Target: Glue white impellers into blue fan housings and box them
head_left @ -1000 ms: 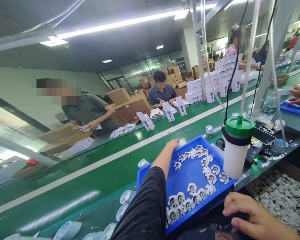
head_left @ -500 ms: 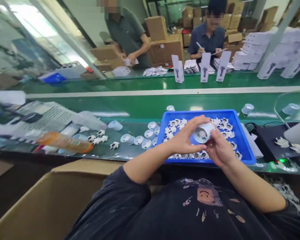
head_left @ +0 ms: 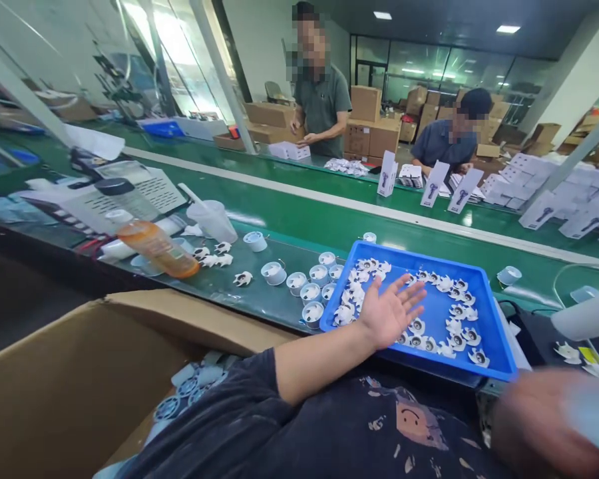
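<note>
The left hand (head_left: pixel 390 310) is hovering palm up over the blue tray (head_left: pixel 500 326), fingers spread wide and holding nothing; it is covering some of the fans (head_left: pixel 472 337) and part of the tray's near rim, and whether it is touching any fan cannot be told. The right hand (head_left: pixel 536 416) is smearing into a blur at the lower right, beyond the tray's near corner, so how far its fingers are closing cannot be told. A pale-blue piece (head_left: pixel 593 409) is showing against that hand, its outline lost and its far side running out at the edge of view; whether the hand is gripping it cannot be made out. White fans are lying around the tray's sides, on both sides of the left hand. Just left of the tray, pale cups (head_left: pixel 296 283) are clustering on the counter (head_left: pixel 259 303), the nearest ones partly hiding those behind. Farther left of the left hand, an orange bottle (head_left: pixel 160 251) is lying on its side, overlapping things too jumbled to name. Below the left forearm, a carton (head_left: pixel 70 372) is holding blue parts (head_left: pixel 194 382), the sleeve (head_left: pixel 229 406) hiding some of them. Above the right hand, a white cylinder (head_left: pixel 582 318) is running out of view.
</note>
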